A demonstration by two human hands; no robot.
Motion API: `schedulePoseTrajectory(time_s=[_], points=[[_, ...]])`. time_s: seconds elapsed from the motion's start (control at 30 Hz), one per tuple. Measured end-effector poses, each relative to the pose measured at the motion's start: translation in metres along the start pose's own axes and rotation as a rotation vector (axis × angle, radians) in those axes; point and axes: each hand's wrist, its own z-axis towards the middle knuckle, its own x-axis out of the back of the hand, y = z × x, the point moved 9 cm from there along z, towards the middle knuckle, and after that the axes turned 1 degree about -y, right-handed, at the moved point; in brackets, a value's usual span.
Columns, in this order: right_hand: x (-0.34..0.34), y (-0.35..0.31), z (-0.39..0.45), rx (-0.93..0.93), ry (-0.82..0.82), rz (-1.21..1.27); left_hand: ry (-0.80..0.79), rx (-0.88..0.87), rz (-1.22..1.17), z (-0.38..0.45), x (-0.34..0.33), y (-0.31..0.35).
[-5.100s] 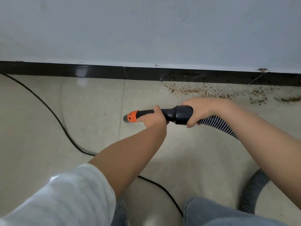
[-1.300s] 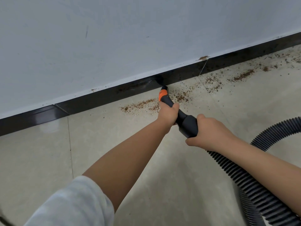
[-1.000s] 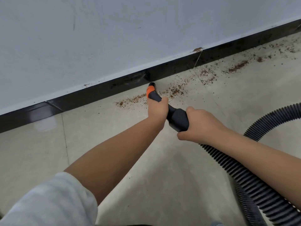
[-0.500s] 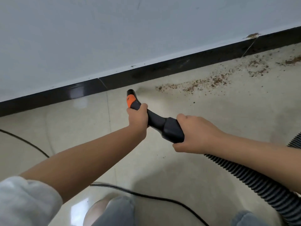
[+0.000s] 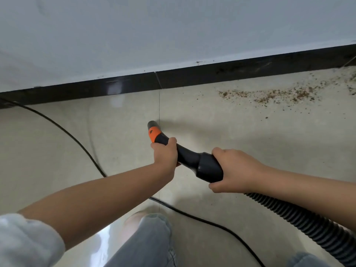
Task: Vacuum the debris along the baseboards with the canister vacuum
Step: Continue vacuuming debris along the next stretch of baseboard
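knee: a leg in grey jeans (image 5: 148, 241) is showing at the bottom edge.
cord: a black cord (image 5: 208, 223) is crossing the floor (image 5: 48, 155) under the arms.
right hand: the right hand (image 5: 234, 170) is wrapping its fingers round the cuff where the hose (image 5: 300, 218) is joining.
left hand: the left hand (image 5: 165, 154) is gripping the nozzle (image 5: 154, 132) just behind its orange band.
nozzle tip: pointing at bare tile, well apart from the debris.
debris: brown debris (image 5: 269, 96) is lying far right beside the baseboard (image 5: 192, 78).

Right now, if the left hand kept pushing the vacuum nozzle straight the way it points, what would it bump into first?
Probably the black baseboard. The left hand aims the nozzle up and slightly left over bare floor tile; the debris lies off to the right.
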Motion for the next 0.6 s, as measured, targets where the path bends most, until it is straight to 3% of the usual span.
schedulePoseTrajectory(time_s=[0.33,0.6], points=[[0.046,0.059,-0.028,-0.214,0.171,0.021,-0.257,-0.053,0.106,-0.004,-0.109,0.04],[0.068,0.094,-0.024,-0.219,0.213,0.123,-0.246,-0.021,0.081,-0.008,-0.144,0.056]])
